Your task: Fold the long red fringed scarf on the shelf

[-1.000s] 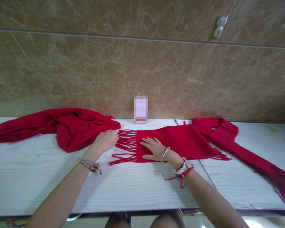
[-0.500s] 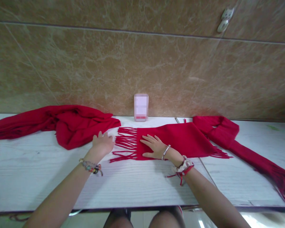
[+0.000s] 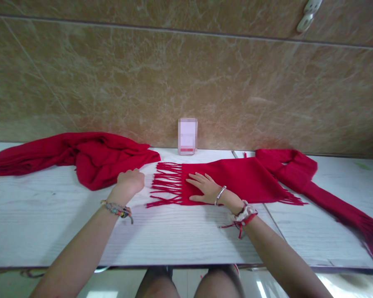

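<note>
A red scarf [image 3: 236, 178] lies spread flat across the middle of the table, its fringe [image 3: 168, 184] pointing left with the strands separated. My right hand [image 3: 205, 188] presses flat on the scarf near this fringed end, fingers spread. Just left of the fringe, my left hand [image 3: 130, 182] is closed with the knuckles up; its fingertips are hidden, so I cannot tell whether it pinches anything. Beyond that hand is a bunched heap of red cloth [image 3: 96, 161], loosely crumpled. On the right, a narrow folded red length [image 3: 329, 203] runs toward the table's right edge and ends in fringe.
A phone-like pale pink device [image 3: 187, 136], its face blurred, leans on the brown marble wall [image 3: 143, 82] behind the table. The white wood-grain table [image 3: 174, 240] has a seam at right. A small white cat-shaped fixture [image 3: 307, 18] is on the wall.
My left hand's fingers have curled in from a looser, partly spread pose. My right hand stays flat on the scarf. The view has tilted slightly downward.
</note>
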The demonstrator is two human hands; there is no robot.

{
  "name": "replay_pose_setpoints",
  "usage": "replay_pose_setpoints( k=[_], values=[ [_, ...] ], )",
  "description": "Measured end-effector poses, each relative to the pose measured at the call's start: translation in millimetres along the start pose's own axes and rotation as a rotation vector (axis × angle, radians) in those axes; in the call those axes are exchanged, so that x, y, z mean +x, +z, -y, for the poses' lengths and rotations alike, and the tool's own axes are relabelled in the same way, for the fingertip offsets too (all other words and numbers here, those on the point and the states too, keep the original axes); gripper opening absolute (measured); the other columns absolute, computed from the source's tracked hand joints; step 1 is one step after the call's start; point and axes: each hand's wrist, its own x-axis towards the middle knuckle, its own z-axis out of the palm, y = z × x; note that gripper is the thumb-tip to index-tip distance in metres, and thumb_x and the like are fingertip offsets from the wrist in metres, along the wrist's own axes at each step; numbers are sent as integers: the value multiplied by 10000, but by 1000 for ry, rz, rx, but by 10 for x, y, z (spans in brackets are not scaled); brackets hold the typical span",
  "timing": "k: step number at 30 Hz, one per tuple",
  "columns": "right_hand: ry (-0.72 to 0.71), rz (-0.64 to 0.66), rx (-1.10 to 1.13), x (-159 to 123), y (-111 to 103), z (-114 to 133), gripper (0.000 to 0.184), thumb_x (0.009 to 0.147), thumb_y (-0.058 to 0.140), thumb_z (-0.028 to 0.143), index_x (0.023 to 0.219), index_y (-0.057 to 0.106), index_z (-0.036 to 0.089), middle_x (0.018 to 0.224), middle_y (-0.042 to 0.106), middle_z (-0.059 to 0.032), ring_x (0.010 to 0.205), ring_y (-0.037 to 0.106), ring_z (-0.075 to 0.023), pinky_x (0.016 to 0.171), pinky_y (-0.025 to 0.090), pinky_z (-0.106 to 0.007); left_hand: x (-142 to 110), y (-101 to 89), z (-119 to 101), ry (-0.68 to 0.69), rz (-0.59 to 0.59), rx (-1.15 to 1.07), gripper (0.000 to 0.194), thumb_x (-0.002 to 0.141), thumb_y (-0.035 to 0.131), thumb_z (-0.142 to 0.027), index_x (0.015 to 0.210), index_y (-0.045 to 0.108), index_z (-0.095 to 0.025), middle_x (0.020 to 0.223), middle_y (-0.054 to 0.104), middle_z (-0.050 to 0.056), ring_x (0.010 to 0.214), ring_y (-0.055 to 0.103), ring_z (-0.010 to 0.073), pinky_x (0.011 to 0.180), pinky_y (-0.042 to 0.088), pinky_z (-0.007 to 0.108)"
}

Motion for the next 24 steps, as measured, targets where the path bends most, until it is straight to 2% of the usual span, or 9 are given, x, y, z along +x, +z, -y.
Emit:
replay_pose_setpoints(
  k=[2, 3, 7, 9, 12, 16, 18, 20, 24],
  values=[
    [-4, -3, 0, 2, 4, -5, 692, 771, 507, 545, 1356, 321, 224, 1439, 252, -80, 1328, 162, -262, 1056, 147, -499, -5, -59, 2, -17, 35, 25, 233, 696, 414, -26, 676, 631, -110, 722, 627, 146, 699, 612, 275, 614, 461, 381],
    [-5, -4, -1, 4, 6, -7, 691, 772, 505, 544, 1356, 321, 224, 1438, 254, -81, 1328, 162, -261, 1056, 148, -499, -22, -95, -48, 47, 57, 11, 245, 709, 407, -36, 713, 635, -125, 774, 633, 132, 747, 609, 259, 658, 464, 367],
    [-8, -1, -10, 13, 12, -11, 687, 777, 508, 529, 1355, 323, 208, 1440, 246, -82, 1328, 162, -263, 1057, 146, -498, -142, -188, -408, 644, 215, -203, 262, 680, 454, -69, 816, 623, -215, 938, 611, 16, 881, 554, 157, 792, 423, 229],
    [-11, -4, -14, 16, 14, -11, 683, 778, 514, 518, 1353, 327, 201, 1441, 243, -84, 1327, 165, -266, 1057, 146, -501, -183, -174, -525, 752, 272, -221, 273, 641, 454, -55, 788, 617, -217, 886, 604, 3, 831, 545, 153, 741, 422, 221],
    [-11, -13, -16, 19, 22, -15, 669, 780, 518, 507, 1348, 336, 204, 1437, 256, -85, 1324, 174, -269, 1052, 149, -510, -171, -116, -454, 664, 300, -152, 212, 615, 452, -56, 681, 601, -190, 763, 593, 8, 721, 528, 156, 655, 407, 232],
    [-23, -33, -15, 22, 35, -26, 662, 781, 511, 514, 1341, 348, 202, 1431, 269, -88, 1320, 190, -268, 1048, 162, -512, -93, -105, -81, 349, 430, -123, 133, 578, 484, -90, 619, 581, -171, 639, 577, -14, 596, 507, 138, 552, 381, 218],
    [-26, -39, -15, 23, 40, -32, 660, 780, 508, 518, 1339, 353, 204, 1430, 273, -92, 1319, 193, -269, 1045, 169, -515, -71, -147, 24, 285, 495, -158, 128, 589, 476, -101, 620, 581, -169, 611, 574, -21, 581, 511, 133, 534, 375, 209],
    [-24, -36, -16, 24, 44, -36, 659, 779, 508, 519, 1339, 354, 206, 1429, 274, -95, 1319, 191, -272, 1043, 172, -518, -66, -195, -5, 396, 428, -233, 129, 649, 467, -132, 653, 589, -170, 669, 593, -11, 633, 530, 134, 581, 390, 208],
    [-24, -32, -20, 26, 49, -41, 667, 780, 509, 521, 1343, 345, 204, 1429, 273, -98, 1320, 189, -272, 1047, 163, -515, -95, -198, -334, 669, 68, -311, 188, 784, 420, -191, 780, 607, -175, 836, 612, 28, 800, 536, 151, 746, 385, 237]
  ],
)
